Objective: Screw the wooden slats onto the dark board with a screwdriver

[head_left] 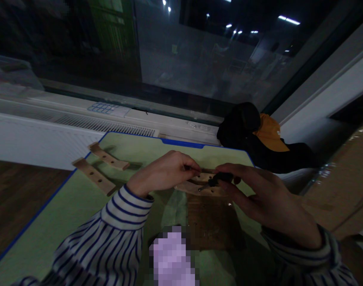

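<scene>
Near the middle of the green table, my left hand (172, 169) is closed, thumb and finger pinched at the left end of a curved wooden piece with holes (205, 176). A second curved wooden piece (189, 188) lies along its near side. My right hand (258, 190) grips a small black-handled screwdriver (223, 178) over the right part of these pieces. The metal shaft points down and left, its tip close to the nearer piece; whether it touches is unclear. Two loose wooden pieces, a farther one (110, 157) and a nearer one (93, 176), lie at the left, each with two holes.
A brown, taped, flat package (211, 222) sits just below the work. Nearer me is a pixelated lilac object (172, 258). The green table (65, 222) has a blue edge. Behind it are a radiator (106, 125) and black-and-orange caps (267, 133); a cardboard box (342, 186) stands right.
</scene>
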`<state>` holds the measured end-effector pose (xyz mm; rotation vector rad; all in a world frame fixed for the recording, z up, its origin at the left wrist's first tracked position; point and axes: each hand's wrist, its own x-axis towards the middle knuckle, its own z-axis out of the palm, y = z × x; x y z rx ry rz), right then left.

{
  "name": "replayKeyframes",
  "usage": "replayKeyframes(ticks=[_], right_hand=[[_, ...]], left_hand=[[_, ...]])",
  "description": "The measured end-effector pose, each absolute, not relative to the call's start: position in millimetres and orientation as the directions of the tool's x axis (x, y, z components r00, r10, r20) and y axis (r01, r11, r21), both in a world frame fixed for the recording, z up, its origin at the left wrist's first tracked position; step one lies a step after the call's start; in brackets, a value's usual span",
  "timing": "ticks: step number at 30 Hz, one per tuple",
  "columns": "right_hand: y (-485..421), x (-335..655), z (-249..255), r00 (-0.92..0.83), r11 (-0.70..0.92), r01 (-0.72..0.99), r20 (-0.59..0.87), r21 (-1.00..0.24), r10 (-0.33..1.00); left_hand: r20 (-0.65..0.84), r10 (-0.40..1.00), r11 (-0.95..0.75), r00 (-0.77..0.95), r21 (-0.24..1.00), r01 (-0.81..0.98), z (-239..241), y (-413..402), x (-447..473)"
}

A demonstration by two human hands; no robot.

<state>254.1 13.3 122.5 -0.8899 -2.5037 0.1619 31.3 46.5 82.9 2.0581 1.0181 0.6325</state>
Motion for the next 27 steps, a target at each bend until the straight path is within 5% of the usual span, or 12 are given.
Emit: replayKeyframes(ticks=[27], right_hand=[[14.9, 255.2, 121.1, -0.712, 0.784, 0.557, 0.329, -0.275, 0.621]], left_hand=[[0.092, 0.818, -0.412, 0.568, 0.782, 0.467, 82.6, 46.5, 30.8]])
